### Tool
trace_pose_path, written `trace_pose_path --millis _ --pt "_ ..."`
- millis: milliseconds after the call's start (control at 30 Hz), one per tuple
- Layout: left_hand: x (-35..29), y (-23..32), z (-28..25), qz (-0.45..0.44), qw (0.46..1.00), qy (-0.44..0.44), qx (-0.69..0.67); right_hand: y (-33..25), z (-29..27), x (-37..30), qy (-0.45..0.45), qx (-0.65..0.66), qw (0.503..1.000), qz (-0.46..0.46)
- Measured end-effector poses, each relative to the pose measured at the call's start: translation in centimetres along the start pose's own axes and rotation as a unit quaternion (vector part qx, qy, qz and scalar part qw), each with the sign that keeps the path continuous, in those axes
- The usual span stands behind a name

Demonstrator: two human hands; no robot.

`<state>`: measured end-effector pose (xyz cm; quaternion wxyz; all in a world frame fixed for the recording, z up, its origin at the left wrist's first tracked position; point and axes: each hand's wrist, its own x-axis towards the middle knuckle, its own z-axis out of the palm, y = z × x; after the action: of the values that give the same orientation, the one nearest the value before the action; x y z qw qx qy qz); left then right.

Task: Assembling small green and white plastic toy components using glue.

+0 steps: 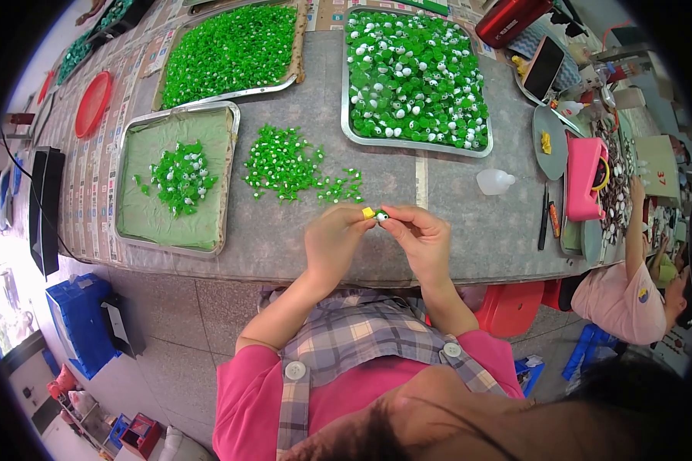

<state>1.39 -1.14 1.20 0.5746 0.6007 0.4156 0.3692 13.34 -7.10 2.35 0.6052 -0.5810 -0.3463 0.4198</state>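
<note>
In front of my body, just above the table's near edge, both hands meet at the fingertips around a small green-and-white eyeball piece (382, 217). My left hand (332, 244) is pinched closed at its left side; a small yellow patch (368, 213) shows at these fingertips, whether a finger cover or a loose bit I cannot tell. My right hand (424, 240) pinches the piece between thumb and fingers from the right. Beyond my hands lies a loose pile of small green parts (283, 164), with a smaller cluster (341, 186) nearer to me.
At the left is a lined tray (134, 207) holding a heap of green-and-white pieces. Two fuller trays stand behind: one of small green parts (234, 50), one of green-and-white pieces (415, 84). Rightward are a white bottle (495, 181), pen (543, 219), pink holder (583, 180) and another person (623, 300).
</note>
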Motion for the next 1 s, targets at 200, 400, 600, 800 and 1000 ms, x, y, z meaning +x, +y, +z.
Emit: trace_pose_path --millis 200,400,600,800,1000 --pt "0.1 0.3 0.1 0.037 0.999 -0.014 0.003 -0.5 -0.3 0.1 0.004 0.015 1.000 0.016" --pt "0.2 0.8 0.0 0.113 0.989 -0.021 0.088 -0.8 -0.5 0.2 0.003 -0.060 0.998 -0.027" --pt "0.4 1.0 -0.3 0.160 0.977 -0.046 0.134 -0.5 -0.6 0.0 0.000 -0.031 0.999 0.008" --pt "0.9 2.1 -0.7 0.157 0.965 -0.100 0.187 -0.1 -1.2 0.9 -0.031 0.109 0.988 0.108" --pt "0.8 1.9 -0.7 0.214 0.948 -0.062 0.228 0.8 -0.9 0.7 -0.034 0.117 0.986 0.114"
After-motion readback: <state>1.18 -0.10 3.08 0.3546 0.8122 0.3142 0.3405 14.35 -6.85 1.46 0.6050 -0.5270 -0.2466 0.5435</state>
